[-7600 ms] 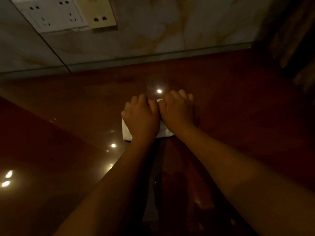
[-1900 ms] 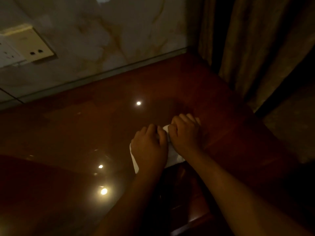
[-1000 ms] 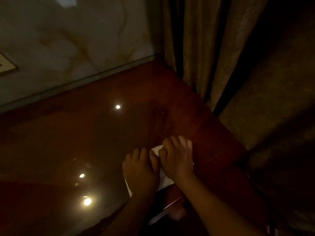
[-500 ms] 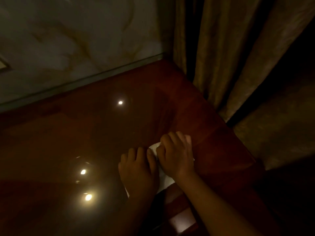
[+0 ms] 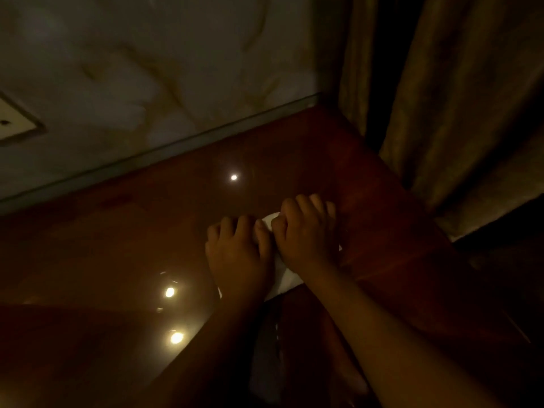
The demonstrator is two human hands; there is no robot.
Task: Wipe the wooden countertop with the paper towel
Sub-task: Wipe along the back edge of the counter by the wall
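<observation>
A folded white paper towel (image 5: 284, 276) lies flat on the glossy reddish wooden countertop (image 5: 123, 245), toward its right side. My left hand (image 5: 238, 254) and my right hand (image 5: 306, 234) rest side by side on top of it, fingers curled, pressing it down. Only the towel's far corner between the knuckles and its near edge below the wrists show; the rest is under my hands. The room is dim.
A marble-patterned wall (image 5: 147, 69) backs the countertop, with a socket plate (image 5: 14, 122) at the left edge. Brown curtains (image 5: 441, 98) hang along the countertop's right edge. Ceiling lights reflect as bright spots (image 5: 176, 337) on the surface left of my arms.
Both hands have pushed the towel away from the near edge, further onto the countertop toward the wall. Since several seconds ago they have travelled right, toward the curtain.
</observation>
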